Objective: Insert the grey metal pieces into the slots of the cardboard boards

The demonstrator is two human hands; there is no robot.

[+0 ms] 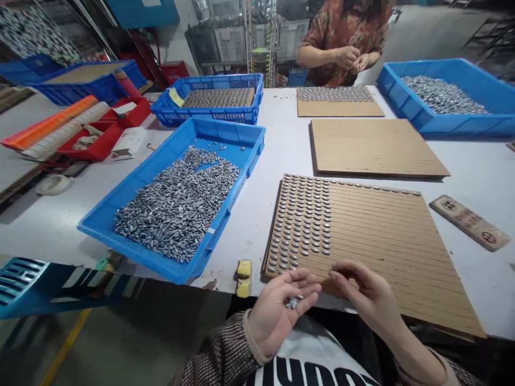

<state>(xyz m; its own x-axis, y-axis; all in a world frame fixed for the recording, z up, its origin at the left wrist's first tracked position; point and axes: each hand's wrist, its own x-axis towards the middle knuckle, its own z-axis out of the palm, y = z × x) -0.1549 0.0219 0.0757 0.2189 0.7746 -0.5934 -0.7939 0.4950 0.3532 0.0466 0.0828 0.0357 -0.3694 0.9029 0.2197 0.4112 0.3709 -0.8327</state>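
My left hand [279,312] is palm up with its fingers loosely cupped, holding several small grey leaf-shaped metal pieces [294,302]. Just to its right, my right hand [367,292] hovers at the near edge of a grooved cardboard sheet [386,241], thumb and fingertips pinched together. Whatever may be between those fingertips is too small to make out. Rows of the same grey pieces [306,217] sit in the slots on the sheet's left part, and one row runs along its far edge. A blue tray [237,206] with a heap of loose pieces [181,201] stands left of the sheet.
Yellow blocks [243,279] lie at the table's front edge. A printed wooden strip [470,221] is at the right. Beyond lie a cardboard stack [374,147], another filled sheet [340,109] and a blue bin [432,124]. A co-worker [345,43] stands across the table.
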